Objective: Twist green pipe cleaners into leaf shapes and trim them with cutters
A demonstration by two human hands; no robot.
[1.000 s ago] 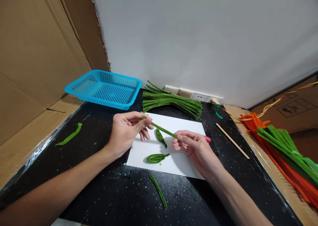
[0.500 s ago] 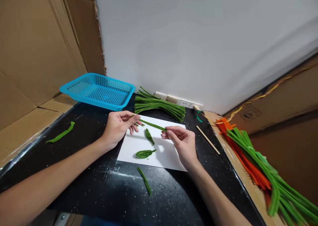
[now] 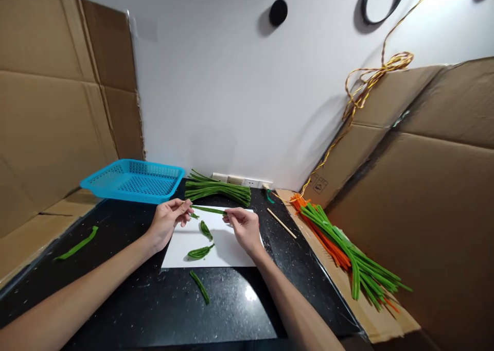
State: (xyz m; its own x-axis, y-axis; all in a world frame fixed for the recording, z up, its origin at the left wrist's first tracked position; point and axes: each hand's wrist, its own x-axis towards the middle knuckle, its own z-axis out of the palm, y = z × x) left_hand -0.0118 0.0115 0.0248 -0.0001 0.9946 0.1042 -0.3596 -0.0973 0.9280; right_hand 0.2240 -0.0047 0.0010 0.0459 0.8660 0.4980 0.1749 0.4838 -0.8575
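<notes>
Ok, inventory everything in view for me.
Table: one, black, below
Wall: one, white, behind
Cardboard: several, brown, both sides
Paper: one, white, mid-table
Basket: one, blue, back left
Dark bundle: one, green, behind paper
Leaf shapes: two, green, on paper
Small piece: one, green, paper's far left
Loose strips: two, green, left, front
Stick: one, beige, paper's right
Right bundles: two, orange and green, right edge
Sockets: several, white, wall's foot
Scrap: one, green, beside sockets
Wire: one bunch, yellow, right
Round fittings: three, black, wall
Held strip: one, green, above paper
Hands: two, bare, strip's ends
Arms: two, bare, near
</notes>
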